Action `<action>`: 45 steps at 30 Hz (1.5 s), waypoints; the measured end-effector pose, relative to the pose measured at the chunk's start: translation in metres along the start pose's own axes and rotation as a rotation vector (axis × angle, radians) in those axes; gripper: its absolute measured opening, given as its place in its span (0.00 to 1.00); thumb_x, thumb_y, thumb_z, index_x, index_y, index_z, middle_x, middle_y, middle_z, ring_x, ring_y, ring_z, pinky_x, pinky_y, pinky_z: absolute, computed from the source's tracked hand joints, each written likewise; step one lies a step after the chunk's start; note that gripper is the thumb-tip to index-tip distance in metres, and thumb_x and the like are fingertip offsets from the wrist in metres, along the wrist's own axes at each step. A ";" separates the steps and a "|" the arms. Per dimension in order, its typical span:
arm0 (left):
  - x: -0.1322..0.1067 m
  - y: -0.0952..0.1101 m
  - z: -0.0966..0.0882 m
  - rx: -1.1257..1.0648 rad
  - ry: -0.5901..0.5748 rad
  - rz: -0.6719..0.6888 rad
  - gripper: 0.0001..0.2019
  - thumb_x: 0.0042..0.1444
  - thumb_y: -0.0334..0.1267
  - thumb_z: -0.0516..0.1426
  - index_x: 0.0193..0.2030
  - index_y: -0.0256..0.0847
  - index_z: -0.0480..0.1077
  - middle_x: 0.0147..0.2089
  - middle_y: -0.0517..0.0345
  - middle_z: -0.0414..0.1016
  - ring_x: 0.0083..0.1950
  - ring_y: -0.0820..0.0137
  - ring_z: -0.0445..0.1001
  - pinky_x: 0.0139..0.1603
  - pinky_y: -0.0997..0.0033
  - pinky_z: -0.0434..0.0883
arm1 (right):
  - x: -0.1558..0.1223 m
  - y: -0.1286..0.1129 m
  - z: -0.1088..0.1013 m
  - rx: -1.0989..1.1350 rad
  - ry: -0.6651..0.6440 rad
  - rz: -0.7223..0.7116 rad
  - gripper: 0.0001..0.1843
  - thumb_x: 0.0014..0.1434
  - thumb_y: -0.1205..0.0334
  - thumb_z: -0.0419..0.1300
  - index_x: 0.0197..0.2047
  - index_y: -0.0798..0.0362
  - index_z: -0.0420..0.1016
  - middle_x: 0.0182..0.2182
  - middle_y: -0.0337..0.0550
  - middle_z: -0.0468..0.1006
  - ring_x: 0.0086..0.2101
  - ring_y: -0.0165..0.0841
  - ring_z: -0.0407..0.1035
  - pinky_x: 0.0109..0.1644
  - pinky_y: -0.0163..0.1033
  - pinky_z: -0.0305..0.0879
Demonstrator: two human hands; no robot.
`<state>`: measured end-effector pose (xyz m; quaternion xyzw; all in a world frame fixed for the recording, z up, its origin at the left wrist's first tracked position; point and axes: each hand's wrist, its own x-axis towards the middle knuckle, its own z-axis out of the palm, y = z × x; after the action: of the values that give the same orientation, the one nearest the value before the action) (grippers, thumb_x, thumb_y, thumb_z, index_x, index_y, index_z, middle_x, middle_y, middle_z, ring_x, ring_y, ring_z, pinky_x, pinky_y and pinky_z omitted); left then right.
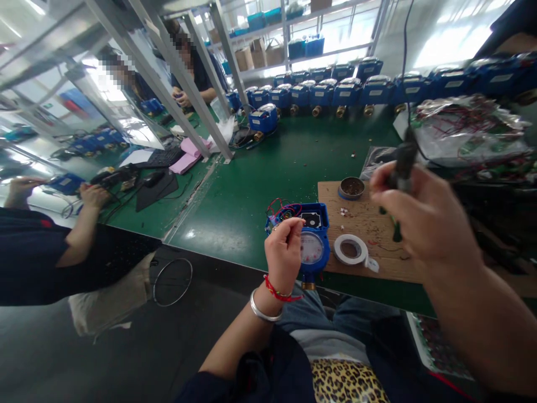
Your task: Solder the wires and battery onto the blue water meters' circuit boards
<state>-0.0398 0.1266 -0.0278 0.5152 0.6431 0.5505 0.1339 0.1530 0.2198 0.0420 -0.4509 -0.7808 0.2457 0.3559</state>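
Note:
An opened blue water meter (322, 259) lies at the table's front edge, its round dial facing up. Thin red and dark wires (282, 208) spill from its top left side. My left hand (283, 249) is closed in a pinch over the meter's left part; anything between the fingertips is too small to make out. Raised over the wooden board, my right hand (432, 218) is wrapped around a dark hand tool (405, 162), blurred by motion. A green part shows below the fingers, and a cord runs down from above to the tool's upper end.
On the wooden board (377, 263) are a white tape roll (351, 249), a round tin (351, 188) and scraps. Blue meters (323, 94) line the back. Wired parts in clear bags (470, 129) lie right. At left, a co-worker's hands (94, 196) work near another meter.

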 end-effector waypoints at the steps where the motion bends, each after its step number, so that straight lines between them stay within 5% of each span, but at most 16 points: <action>1: -0.001 0.001 0.001 -0.003 0.005 -0.007 0.10 0.64 0.40 0.53 0.39 0.40 0.74 0.38 0.55 0.79 0.39 0.71 0.76 0.42 0.73 0.70 | -0.005 -0.007 0.011 0.062 0.005 0.007 0.06 0.58 0.62 0.52 0.37 0.50 0.68 0.33 0.42 0.73 0.33 0.35 0.66 0.38 0.40 0.60; 6: -0.001 0.001 -0.001 -0.018 -0.004 -0.051 0.11 0.65 0.43 0.53 0.41 0.40 0.73 0.35 0.57 0.76 0.35 0.73 0.73 0.37 0.75 0.68 | -0.031 -0.010 0.064 0.104 -0.234 -0.062 0.09 0.53 0.68 0.55 0.39 0.53 0.70 0.36 0.44 0.75 0.36 0.35 0.69 0.42 0.40 0.63; 10: 0.006 -0.005 -0.009 0.078 0.029 -0.043 0.10 0.62 0.42 0.56 0.45 0.40 0.72 0.27 0.63 0.68 0.29 0.75 0.67 0.35 0.75 0.65 | -0.042 0.005 0.078 0.132 -0.259 -0.054 0.15 0.53 0.68 0.55 0.45 0.52 0.69 0.42 0.46 0.75 0.41 0.38 0.70 0.47 0.42 0.65; 14: 0.013 -0.007 -0.012 0.218 -0.055 -0.019 0.07 0.59 0.38 0.58 0.43 0.41 0.73 0.23 0.66 0.63 0.25 0.75 0.62 0.32 0.74 0.62 | -0.042 0.007 0.078 0.166 -0.265 -0.038 0.14 0.53 0.68 0.55 0.44 0.51 0.69 0.42 0.45 0.76 0.41 0.38 0.70 0.49 0.43 0.65; 22: 0.021 -0.001 -0.007 0.352 -0.197 0.095 0.06 0.60 0.33 0.56 0.38 0.40 0.76 0.35 0.55 0.78 0.37 0.68 0.73 0.40 0.69 0.65 | -0.033 -0.001 0.063 0.043 -0.313 -0.141 0.14 0.55 0.67 0.54 0.46 0.54 0.70 0.44 0.47 0.74 0.41 0.36 0.69 0.46 0.39 0.65; 25: 0.021 -0.002 -0.006 0.349 -0.200 0.103 0.06 0.60 0.34 0.56 0.38 0.40 0.75 0.37 0.55 0.78 0.39 0.67 0.74 0.42 0.68 0.65 | -0.021 -0.002 0.049 -0.186 -0.301 -0.193 0.12 0.54 0.66 0.55 0.43 0.55 0.71 0.44 0.50 0.72 0.41 0.37 0.69 0.45 0.39 0.64; 30: 0.018 -0.002 -0.004 0.338 -0.188 0.088 0.06 0.60 0.34 0.56 0.37 0.40 0.75 0.37 0.55 0.77 0.39 0.68 0.73 0.40 0.69 0.64 | -0.003 -0.006 0.037 -0.525 -0.459 -0.175 0.08 0.57 0.61 0.53 0.35 0.54 0.71 0.34 0.48 0.75 0.34 0.38 0.70 0.37 0.39 0.60; 39: 0.018 -0.001 -0.005 0.360 -0.204 0.103 0.06 0.61 0.33 0.56 0.37 0.39 0.74 0.37 0.54 0.77 0.39 0.66 0.73 0.42 0.67 0.65 | 0.001 -0.010 0.045 -0.659 -0.617 -0.155 0.11 0.57 0.59 0.52 0.32 0.53 0.73 0.33 0.51 0.80 0.34 0.42 0.74 0.34 0.40 0.59; 45: 0.017 0.002 -0.004 0.383 -0.209 0.104 0.07 0.62 0.33 0.54 0.39 0.38 0.74 0.38 0.52 0.77 0.40 0.65 0.73 0.43 0.65 0.65 | 0.001 -0.011 0.047 -0.654 -0.611 -0.138 0.10 0.56 0.60 0.53 0.31 0.53 0.73 0.32 0.52 0.80 0.33 0.42 0.74 0.33 0.40 0.59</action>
<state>-0.0490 0.1378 -0.0178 0.6179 0.6910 0.3683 0.0710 0.1105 0.2129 0.0207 -0.3934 -0.9149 0.0834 -0.0365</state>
